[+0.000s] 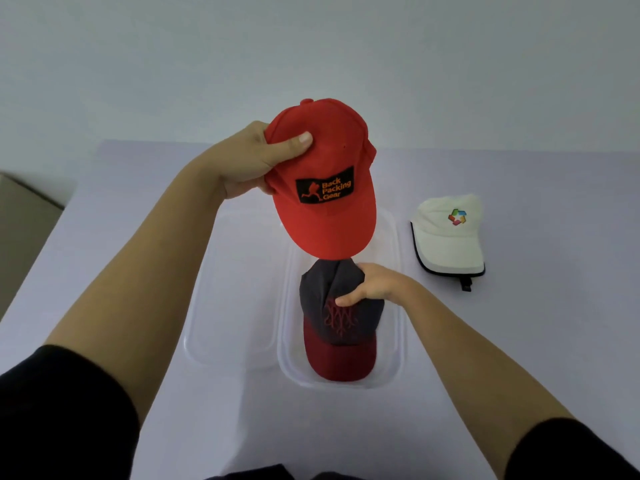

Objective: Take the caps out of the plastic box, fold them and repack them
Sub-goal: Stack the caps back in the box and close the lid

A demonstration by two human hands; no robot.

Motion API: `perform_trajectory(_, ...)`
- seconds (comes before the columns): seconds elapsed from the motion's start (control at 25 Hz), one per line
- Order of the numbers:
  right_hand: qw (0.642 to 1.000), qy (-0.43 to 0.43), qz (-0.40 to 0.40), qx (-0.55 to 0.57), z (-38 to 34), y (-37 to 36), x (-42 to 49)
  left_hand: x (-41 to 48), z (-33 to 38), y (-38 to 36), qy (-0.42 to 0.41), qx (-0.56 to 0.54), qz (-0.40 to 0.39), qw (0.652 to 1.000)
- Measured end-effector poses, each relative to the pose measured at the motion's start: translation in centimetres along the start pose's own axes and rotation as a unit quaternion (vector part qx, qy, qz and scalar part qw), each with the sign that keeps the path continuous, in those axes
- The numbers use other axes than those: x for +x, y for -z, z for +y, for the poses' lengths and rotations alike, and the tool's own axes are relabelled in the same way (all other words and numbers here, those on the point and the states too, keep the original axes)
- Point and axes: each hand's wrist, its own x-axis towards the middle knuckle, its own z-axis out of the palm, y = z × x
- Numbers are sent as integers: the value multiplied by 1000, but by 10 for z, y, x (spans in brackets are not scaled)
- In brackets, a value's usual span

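Note:
My left hand (252,161) holds a red cap (329,216) with a black "Back Packing Gear" patch up in the air above the clear plastic box (394,341), thumb on its crown. Inside the box lies a dark grey cap with a dark red brim (341,355). My right hand (372,285) grips the crown of that grey cap, thumb near its red embroidery. A white cap (446,244) with a coloured logo lies flat on the table to the right of the box.
The box's clear lid (235,289) lies on the pale lilac table (104,271) just left of the box. A brown cardboard box (20,230) stands off the table's left edge. A grey wall rises behind.

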Motion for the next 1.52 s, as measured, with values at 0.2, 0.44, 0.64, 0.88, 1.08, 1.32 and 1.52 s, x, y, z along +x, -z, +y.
perform_trajectory(0.2, 994, 8, -69, -86, 8, 4, 5, 29, -45, -8, 38, -20, 23, 999)
perform_trajectory(0.44, 981, 136, 29, -134, 4, -16, -56, 36, -50, -34, 29, -22, -57, 998)
perform_trajectory(0.64, 967, 197, 82, -142, 13, -26, -77, 21, -96, -83, 97, -8, -179, 979)
perform_trajectory(0.88, 992, 114, 48, -36, 17, -17, -65, 12, -135, -105, 204, 20, -262, 943)
perform_trajectory(1.08, 998, 62, 11, -10, 12, -8, -37, 13, -142, -110, 271, -70, -236, 931)
perform_trajectory(1.32, 999, 9, 47, 4, 16, -13, -23, 13, -142, -99, 216, -115, -277, 929)
perform_trajectory(1.52, 984, 152, 94, 4, 18, 11, -45, 14, -141, -103, 182, -111, -258, 942)
